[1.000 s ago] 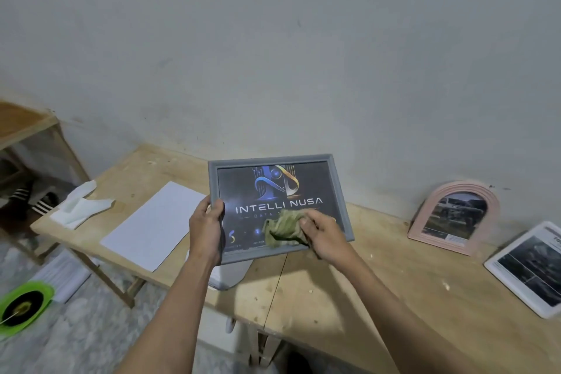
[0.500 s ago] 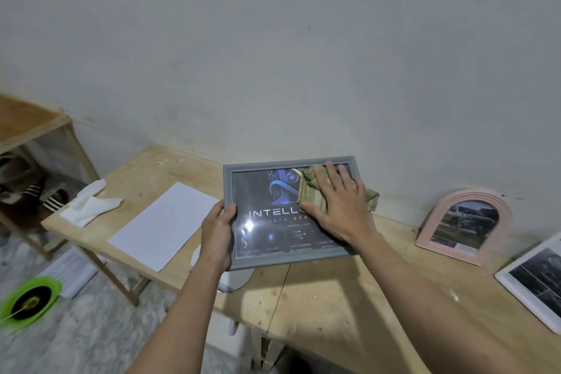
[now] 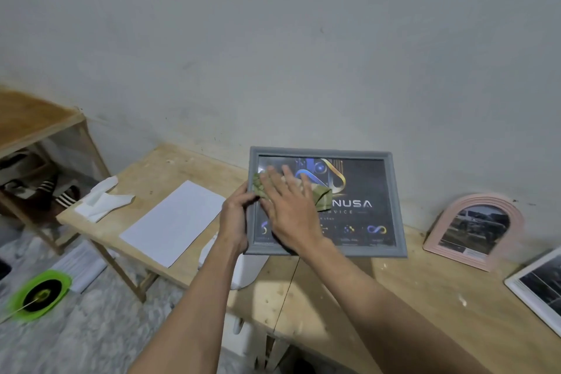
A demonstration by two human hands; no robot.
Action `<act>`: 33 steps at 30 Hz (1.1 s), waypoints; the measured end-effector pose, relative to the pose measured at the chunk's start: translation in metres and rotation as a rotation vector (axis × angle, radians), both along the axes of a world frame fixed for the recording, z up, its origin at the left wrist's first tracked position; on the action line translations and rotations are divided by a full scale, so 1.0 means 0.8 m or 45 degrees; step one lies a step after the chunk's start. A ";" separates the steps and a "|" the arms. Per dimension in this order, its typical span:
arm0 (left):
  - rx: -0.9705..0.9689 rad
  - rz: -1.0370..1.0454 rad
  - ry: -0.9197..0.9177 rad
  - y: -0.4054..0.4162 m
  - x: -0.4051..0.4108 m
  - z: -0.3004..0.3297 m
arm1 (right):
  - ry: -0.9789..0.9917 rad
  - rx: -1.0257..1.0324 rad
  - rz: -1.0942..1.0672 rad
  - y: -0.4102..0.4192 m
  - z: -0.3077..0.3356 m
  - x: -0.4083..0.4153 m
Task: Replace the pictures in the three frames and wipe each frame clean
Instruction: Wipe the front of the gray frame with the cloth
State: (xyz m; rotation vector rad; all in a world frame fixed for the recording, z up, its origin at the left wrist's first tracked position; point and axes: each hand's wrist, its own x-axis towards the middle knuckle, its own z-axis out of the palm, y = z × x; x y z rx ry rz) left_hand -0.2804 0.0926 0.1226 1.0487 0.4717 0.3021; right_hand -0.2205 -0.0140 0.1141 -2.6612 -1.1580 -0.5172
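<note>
The right hand (image 3: 288,215) lies flat with its fingers straight and spread, pressing a green cloth (image 3: 321,197) against the glass of the grey frame (image 3: 394,200); the flat palm likely spreads pressure so the cloth drags evenly over the pane. The left hand (image 3: 235,222) grips the frame's left edge, fingers curled round the moulding, probably to steady it against the push of the wiping; the frame is tilted up toward the person, its lower edge near the wooden table (image 3: 379,297), though whether it rests there cannot be told. The cloth sits over the upper-left part of the picture, just beside the left hand's fingers; the right half of the glass, with its lettering, is uncovered. Further out, a white sheet of paper (image 3: 176,222) lies flat to the left, crumpled white tissue (image 3: 103,200) beyond it. To the right, a pink arched frame (image 3: 513,222) leans at the wall; a white frame (image 3: 522,288) lies at the table's far right edge.
</note>
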 end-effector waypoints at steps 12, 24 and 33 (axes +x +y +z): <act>0.071 0.119 -0.009 0.018 0.010 0.016 | -0.056 0.474 0.492 -0.077 0.029 -0.003; 0.072 0.084 -0.083 -0.006 0.021 0.032 | -0.193 0.070 -0.020 -0.053 0.084 0.098; 0.039 0.213 -0.067 0.037 0.019 0.016 | -0.035 -0.003 -0.111 -0.173 0.052 0.129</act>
